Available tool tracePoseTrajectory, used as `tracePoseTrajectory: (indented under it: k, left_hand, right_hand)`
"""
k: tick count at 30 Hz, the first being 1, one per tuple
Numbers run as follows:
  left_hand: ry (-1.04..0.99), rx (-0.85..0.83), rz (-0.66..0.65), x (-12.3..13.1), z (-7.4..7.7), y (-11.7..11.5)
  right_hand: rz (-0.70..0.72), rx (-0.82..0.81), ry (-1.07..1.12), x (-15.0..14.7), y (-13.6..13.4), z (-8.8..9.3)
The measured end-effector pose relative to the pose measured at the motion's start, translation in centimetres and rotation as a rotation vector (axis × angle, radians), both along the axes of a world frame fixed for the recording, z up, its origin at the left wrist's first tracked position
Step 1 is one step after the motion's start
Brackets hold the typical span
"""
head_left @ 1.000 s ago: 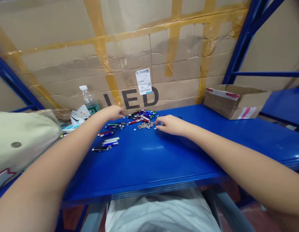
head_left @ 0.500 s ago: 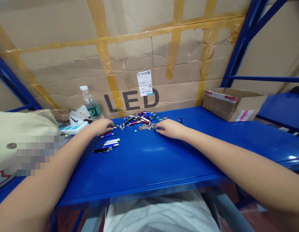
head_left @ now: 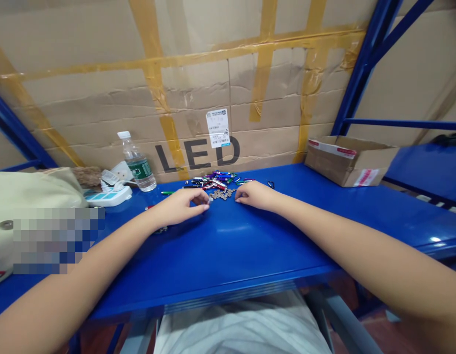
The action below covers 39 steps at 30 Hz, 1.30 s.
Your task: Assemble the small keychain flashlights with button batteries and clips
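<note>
Both forearms (head_left: 342,228) are bare, and the clothing (head_left: 242,328) is pale grey-white and creased, possibly trousers.

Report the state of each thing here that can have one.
Water bottle: upright, capped.
Small cardboard box: upright, top open.
Power strip: flat, apparently plugged into.
Pen-shaped tubes: mostly heaped, a few apart.
Round discs: loose, clustered.
Left hand: fingers curled, grip unclear.
Right hand: fingers bent, grip unclear.
LED-marked cardboard: taped.

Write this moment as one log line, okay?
left hand: left of small discs | right hand: right of discs | pen-shaped things: heaped behind discs
</note>
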<state>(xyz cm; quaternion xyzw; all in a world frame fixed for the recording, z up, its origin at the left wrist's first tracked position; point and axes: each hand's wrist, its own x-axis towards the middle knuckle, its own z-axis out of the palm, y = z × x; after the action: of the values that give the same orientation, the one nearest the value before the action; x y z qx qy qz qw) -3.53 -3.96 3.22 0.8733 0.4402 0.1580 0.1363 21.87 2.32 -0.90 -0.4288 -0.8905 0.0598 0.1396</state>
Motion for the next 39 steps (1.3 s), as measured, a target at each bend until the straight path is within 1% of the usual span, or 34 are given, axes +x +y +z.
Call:
tracePoseTrajectory:
  k: [3,6,9,12,14,17,19,21,24,29,31,32,34,36,37,39]
  left_hand:
    - [0.003,-0.001,-0.051,0.9,-0.8,-0.3]
    - [0.015,0.047,-0.073,1.2,-1.2,-0.3]
    - [0.069,0.105,-0.089,1.3,-1.4,-0.3]
    - [0.129,0.126,-0.11,1.5,-1.7,-0.3]
    - [0.151,0.127,-0.119,1.6,-1.9,-0.3]
    - [0.136,0.122,-0.124,1.8,-2.2,-0.4]
    - [0.096,0.119,-0.127,1.9,-2.3,-0.4]
    - [0.055,0.12,-0.122,1.9,-2.4,-0.5]
    - [0.022,0.123,-0.107,2.0,-2.6,-0.6]
    - [-0.008,0.125,-0.112,2.0,-2.8,-0.5]
    - [-0.022,0.127,-0.115,1.9,-2.9,-0.4]
    - [-0.03,0.128,-0.113,1.9,-2.9,-0.3]
    - [-0.038,0.127,-0.106,1.8,-2.9,-0.3]
    - [-0.037,0.125,-0.1,1.8,-2.8,-0.2]
    - [-0.035,0.126,-0.098,1.8,-2.8,-0.2]
    - [-0.028,0.127,-0.093,1.8,-2.7,-0.2]
  right_hand:
    - [-0.004,-0.052,-0.012,-0.1,0.1,0.2]
    - [-0.02,-0.112,-0.026,-0.3,0.1,0.6]
    - [-0.041,-0.172,-0.014,-0.3,-0.1,0.9]
    - [-0.045,-0.226,-0.002,-0.2,-0.4,1.2]
    - [-0.018,-0.242,0.02,0.0,-0.6,1.3]
    - [0.077,-0.259,0.116,0.1,-1.0,1.5]
    - [0.156,-0.307,0.188,0.0,-1.4,1.6]
    - [0.205,-0.367,0.238,-0.3,-1.9,1.6]
    - [0.231,-0.412,0.294,-0.8,-2.4,1.5]
    - [0.229,-0.426,0.334,-1.5,-2.7,1.0]
    - [0.185,-0.388,0.357,-1.7,-2.5,0.8]
    - [0.15,-0.328,0.376,-1.7,-2.3,0.7]
    - [0.096,-0.127,0.374,-1.7,-1.6,0.3]
    - [0.086,0.089,0.273,-1.6,-0.9,-0.1]
    - [0.092,0.158,0.193,-1.6,-0.5,-0.3]
    - [0.107,0.223,0.045,-1.5,-0.1,-0.6]
